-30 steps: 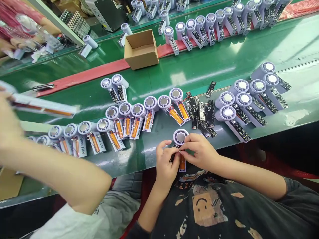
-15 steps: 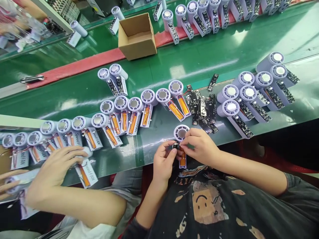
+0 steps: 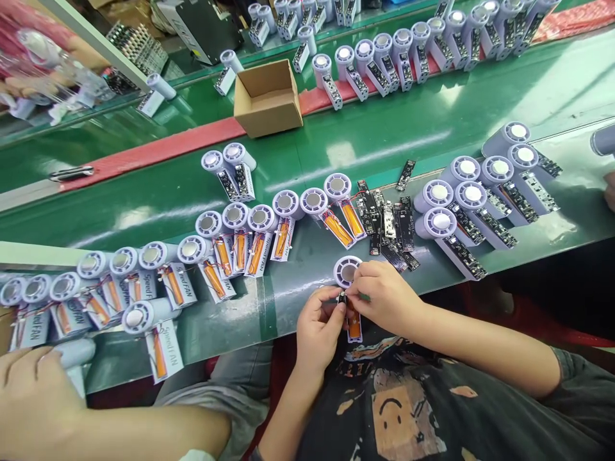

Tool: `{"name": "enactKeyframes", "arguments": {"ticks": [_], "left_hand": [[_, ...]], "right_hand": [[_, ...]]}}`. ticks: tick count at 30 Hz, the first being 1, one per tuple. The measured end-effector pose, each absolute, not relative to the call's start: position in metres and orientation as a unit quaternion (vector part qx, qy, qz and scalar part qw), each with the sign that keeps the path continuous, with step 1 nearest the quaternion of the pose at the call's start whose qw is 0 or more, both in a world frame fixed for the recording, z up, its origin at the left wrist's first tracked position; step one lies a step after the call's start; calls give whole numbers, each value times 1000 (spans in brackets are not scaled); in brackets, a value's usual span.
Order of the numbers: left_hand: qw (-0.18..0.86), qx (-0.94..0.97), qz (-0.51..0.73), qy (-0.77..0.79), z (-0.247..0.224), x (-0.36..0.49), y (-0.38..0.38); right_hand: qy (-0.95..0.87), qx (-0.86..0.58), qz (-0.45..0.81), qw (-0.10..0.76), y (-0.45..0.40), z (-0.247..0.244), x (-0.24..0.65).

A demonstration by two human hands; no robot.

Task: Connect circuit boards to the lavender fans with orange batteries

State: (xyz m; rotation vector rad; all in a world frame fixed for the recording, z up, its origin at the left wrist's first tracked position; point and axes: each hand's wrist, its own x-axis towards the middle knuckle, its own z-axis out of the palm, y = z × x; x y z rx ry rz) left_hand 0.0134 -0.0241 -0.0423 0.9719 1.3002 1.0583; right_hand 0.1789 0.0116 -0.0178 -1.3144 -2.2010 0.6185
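My left hand [image 3: 321,330] is closed on a small dark circuit board [image 3: 341,297], held upright between thumb and fingers. Fingertips of my right hand [image 3: 384,293] pinch together against the board's upper end; whatever they grip is too small to make out. Directly under both hands lies a lilac handheld fan [image 3: 344,271], its round head away from me. In its open handle an orange battery [image 3: 354,325] shows, partly covered by my fingers. Just beyond is a pile of loose circuit boards [image 3: 388,221].
Fans with orange batteries [image 3: 261,219] line the bench to the left. Fans with boards fitted [image 3: 439,223] stand grouped at right. A cardboard box [image 3: 269,105] sits across the green belt [image 3: 298,153]. At lower left is a co-worker's hand [image 3: 38,390]; another person's hand shows at the right edge.
My two hands stay together at the board, with only small finger shifts. The co-worker's hand has moved left, off a fan now lying on the bench. The view has tilted up slightly.
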Motion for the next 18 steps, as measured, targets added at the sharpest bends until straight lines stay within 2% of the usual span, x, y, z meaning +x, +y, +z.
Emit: {"name": "enactKeyframes", "arguments": {"ticks": [9, 18], "left_hand": [[620, 363, 426, 550, -37, 15, -22], [550, 423, 463, 552, -38, 18, -29]], "right_hand": [[-803, -486, 243, 244, 15, -15, 177], [-811, -490, 253, 194, 19, -8, 175]]}}
